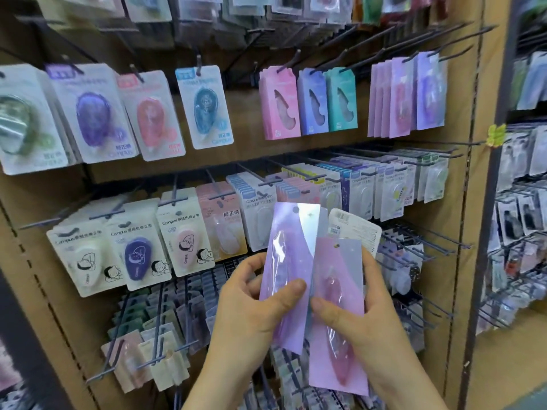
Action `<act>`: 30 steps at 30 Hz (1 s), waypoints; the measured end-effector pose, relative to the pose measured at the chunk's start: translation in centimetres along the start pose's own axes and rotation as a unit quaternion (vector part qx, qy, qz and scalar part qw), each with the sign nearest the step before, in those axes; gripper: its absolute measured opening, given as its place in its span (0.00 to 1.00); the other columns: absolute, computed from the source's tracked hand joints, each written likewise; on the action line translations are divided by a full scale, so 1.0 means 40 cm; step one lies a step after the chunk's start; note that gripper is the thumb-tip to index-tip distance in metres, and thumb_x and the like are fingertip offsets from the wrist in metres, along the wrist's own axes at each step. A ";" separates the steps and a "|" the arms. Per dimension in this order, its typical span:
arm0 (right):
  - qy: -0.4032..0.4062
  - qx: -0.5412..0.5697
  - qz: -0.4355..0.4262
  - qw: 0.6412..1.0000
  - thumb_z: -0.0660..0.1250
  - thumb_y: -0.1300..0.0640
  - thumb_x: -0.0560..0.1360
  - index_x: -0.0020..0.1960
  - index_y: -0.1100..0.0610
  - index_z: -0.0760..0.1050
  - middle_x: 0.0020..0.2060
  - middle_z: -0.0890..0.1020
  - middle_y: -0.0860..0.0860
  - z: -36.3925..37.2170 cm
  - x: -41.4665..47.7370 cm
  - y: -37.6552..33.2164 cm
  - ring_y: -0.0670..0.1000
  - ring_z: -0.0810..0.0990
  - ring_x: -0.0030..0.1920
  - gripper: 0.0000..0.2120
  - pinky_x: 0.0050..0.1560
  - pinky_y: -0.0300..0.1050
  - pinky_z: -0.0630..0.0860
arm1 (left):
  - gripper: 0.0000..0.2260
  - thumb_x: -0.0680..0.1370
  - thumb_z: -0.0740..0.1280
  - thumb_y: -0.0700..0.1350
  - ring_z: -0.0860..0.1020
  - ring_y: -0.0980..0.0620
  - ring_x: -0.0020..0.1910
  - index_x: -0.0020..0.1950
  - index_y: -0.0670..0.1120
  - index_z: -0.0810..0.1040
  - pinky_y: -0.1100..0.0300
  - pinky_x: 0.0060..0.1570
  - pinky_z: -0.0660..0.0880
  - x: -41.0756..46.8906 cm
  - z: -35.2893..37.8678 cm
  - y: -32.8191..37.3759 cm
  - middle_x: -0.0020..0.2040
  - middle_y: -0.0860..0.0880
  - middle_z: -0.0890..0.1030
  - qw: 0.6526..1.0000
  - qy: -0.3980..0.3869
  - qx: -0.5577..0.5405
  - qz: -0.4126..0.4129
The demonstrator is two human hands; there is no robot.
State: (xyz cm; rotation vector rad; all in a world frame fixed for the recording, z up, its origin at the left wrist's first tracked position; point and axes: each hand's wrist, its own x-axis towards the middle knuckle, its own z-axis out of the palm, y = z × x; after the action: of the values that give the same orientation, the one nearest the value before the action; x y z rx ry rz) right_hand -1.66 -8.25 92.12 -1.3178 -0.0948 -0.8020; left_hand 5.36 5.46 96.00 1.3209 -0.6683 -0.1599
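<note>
**In front of the pegboard rack, two packs side by side**

Before the rack [245,119] of hanging correction-tape cards, both hands are grasping packs at chest height. The left hand [251,306] grips a purple pack [291,261], thumb pressed on its front. The right hand [364,315] holds a pink pack [340,279], which the purple one's edge overlaps. A white barcoded card [358,229] shows just behind them.

L hand [248,315] & R hand [367,318]: bare to forearms [207,380] (nails cut short).
</note>
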 end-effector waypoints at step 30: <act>-0.036 -0.009 -0.128 0.991 0.82 0.58 0.53 0.65 0.41 0.72 0.58 0.82 0.46 -0.099 0.307 -0.189 0.49 0.82 0.59 0.43 0.53 0.54 0.81 | 0.20 0.61 0.79 0.48 0.83 0.55 0.41 0.49 0.51 0.79 0.65 0.37 0.77 0.235 0.138 0.193 0.43 0.53 0.85 0.976 0.019 0.146 0.158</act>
State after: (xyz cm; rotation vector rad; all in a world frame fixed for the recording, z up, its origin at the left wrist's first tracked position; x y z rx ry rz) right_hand 1.58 -17.72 103.23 -1.3685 -0.3194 -0.9733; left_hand 7.97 -1.55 107.04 1.4716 -0.8847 0.2297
